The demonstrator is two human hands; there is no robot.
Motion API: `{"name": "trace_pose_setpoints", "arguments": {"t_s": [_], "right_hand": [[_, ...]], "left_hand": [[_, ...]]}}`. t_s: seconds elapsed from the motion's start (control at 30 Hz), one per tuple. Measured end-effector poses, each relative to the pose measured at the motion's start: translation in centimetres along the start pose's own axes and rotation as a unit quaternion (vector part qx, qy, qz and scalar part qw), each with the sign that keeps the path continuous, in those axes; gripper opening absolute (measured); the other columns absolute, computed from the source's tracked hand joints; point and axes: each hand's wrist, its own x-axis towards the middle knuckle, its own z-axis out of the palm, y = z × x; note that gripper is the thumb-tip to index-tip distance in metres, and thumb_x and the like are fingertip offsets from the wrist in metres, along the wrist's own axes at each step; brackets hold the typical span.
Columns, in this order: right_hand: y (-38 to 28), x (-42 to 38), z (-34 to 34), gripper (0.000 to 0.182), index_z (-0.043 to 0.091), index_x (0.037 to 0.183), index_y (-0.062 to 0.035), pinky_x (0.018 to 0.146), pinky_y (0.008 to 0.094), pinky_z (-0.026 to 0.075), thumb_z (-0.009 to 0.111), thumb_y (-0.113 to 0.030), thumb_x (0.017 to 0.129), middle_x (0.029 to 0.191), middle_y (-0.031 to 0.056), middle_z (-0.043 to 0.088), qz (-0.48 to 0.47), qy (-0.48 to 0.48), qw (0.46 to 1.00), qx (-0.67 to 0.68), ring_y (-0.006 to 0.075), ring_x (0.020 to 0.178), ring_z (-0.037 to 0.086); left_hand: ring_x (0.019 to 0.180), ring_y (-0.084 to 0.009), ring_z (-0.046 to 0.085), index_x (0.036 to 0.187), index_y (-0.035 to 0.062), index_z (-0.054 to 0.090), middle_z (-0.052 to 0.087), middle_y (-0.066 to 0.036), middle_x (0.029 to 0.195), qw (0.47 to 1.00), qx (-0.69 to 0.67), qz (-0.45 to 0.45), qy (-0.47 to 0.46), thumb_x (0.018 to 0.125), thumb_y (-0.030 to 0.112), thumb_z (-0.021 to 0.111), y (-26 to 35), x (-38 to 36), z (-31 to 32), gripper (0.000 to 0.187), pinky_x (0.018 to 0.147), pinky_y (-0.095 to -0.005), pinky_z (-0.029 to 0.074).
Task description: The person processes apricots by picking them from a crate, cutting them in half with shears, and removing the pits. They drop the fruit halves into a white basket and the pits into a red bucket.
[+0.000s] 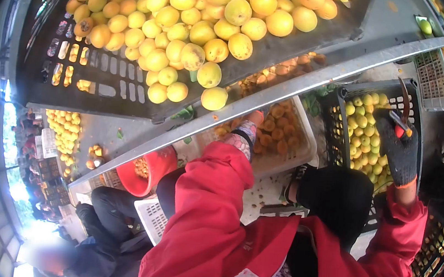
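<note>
Sorting is, we judge, partway: the tray [91,75] at upper left holds a large pile of fruit [191,29], our left hand [245,133] rests half hidden at its rail, grip indeterminable, and our gloved right hand [398,146] clenches shears [402,113] over the half-filled crate [339,131].

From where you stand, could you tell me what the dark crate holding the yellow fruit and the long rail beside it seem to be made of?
The dark crate looks like moulded plastic with a matt finish: its wall is a regular grid of slots. The long rail seems to be metal, grey and dully shiny, with a straight folded edge. The yellow fruit hides most of the crate floor.
</note>
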Motion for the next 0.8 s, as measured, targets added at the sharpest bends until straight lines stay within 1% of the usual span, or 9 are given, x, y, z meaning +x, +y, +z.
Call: {"name": "trace_pose_setpoints", "arguments": {"t_s": [0.1,0.13,0.23,0.37,0.47,0.6,0.67,0.8], "right_hand": [[0.9,0.2,-0.3,0.023,0.068,0.111,0.0006,0.079,0.0243,0.051,0.070,-0.005,0.089,0.098,0.0039,0.071,0.017,-0.008,1.000,0.021,0.0085,0.088,0.063],[1.1,0.3,-0.5,0.023,0.068,0.111,0.0005,0.077,0.0236,0.051,0.070,-0.005,0.089,0.097,0.0038,0.071,0.034,-0.010,0.999,0.016,0.0081,0.087,0.062],[1.0,0.4,-0.5,0.023,0.068,0.112,0.0003,0.076,0.0232,0.051,0.070,-0.005,0.089,0.097,0.0036,0.071,0.055,0.006,0.998,-0.020,0.0076,0.086,0.062],[0.9,0.7,-0.3,0.025,0.067,0.113,0.0002,0.078,0.0238,0.051,0.071,-0.006,0.089,0.097,0.0039,0.071,0.061,0.009,0.997,-0.053,0.0082,0.087,0.062],[1.2,0.8,0.1,0.026,0.066,0.115,0.0006,0.081,0.0253,0.051,0.070,-0.005,0.089,0.100,0.0059,0.071,0.019,-0.001,1.000,-0.011,0.0101,0.090,0.064],[0.8,0.4,0.5,0.027,0.066,0.116,0.0011,0.085,0.0266,0.052,0.070,-0.005,0.089,0.104,0.0076,0.072,0.006,0.003,1.000,-0.016,0.0117,0.094,0.065],[0.5,0.2,0.4,0.027,0.067,0.116,0.0013,0.084,0.0262,0.052,0.069,-0.005,0.090,0.104,0.0078,0.072,0.019,-0.012,1.000,-0.016,0.0115,0.095,0.065],[0.9,-0.5,0.4,0.027,0.067,0.115,0.0009,0.084,0.0259,0.051,0.070,-0.006,0.090,0.104,0.0078,0.072,-0.015,-0.010,0.999,-0.039,0.0111,0.094,0.065]], "left_hand": [[0.092,-0.0270,0.064,0.118,0.0018,0.063,0.068,-0.014,0.107,1.000,-0.004,-0.011,0.001,0.082,0.027,0.075,-0.5,1.1,0.9,0.045,0.083,-0.0371,0.050],[0.092,-0.0270,0.064,0.118,0.0019,0.064,0.068,-0.014,0.107,1.000,-0.007,-0.015,0.000,0.082,0.027,0.075,-0.5,1.5,1.2,0.046,0.084,-0.0371,0.050],[0.092,-0.0270,0.064,0.118,0.0020,0.064,0.068,-0.014,0.107,1.000,-0.009,-0.021,0.001,0.081,0.027,0.075,-1.5,1.9,1.7,0.046,0.084,-0.0372,0.050],[0.093,-0.0270,0.064,0.118,0.0021,0.064,0.068,-0.015,0.107,1.000,-0.008,-0.019,0.001,0.081,0.027,0.075,-3.1,1.4,2.1,0.046,0.084,-0.0372,0.050],[0.093,-0.0270,0.064,0.117,0.0022,0.064,0.068,-0.015,0.107,1.000,-0.015,-0.012,0.003,0.081,0.027,0.075,-4.2,0.8,2.2,0.046,0.084,-0.0373,0.050],[0.093,-0.0270,0.064,0.117,0.0024,0.064,0.068,-0.015,0.108,0.999,-0.027,0.013,0.015,0.081,0.027,0.075,-6.0,-0.4,1.2,0.046,0.084,-0.0374,0.050],[0.093,-0.0269,0.064,0.117,0.0024,0.065,0.068,-0.015,0.108,0.999,-0.043,0.024,0.018,0.080,0.027,0.076,-5.7,-0.8,0.3,0.046,0.084,-0.0374,0.050],[0.093,-0.0269,0.064,0.117,0.0026,0.065,0.068,-0.015,0.108,0.992,-0.099,0.061,0.040,0.080,0.028,0.076,-4.7,-1.2,-1.2,0.046,0.085,-0.0375,0.050]]}}
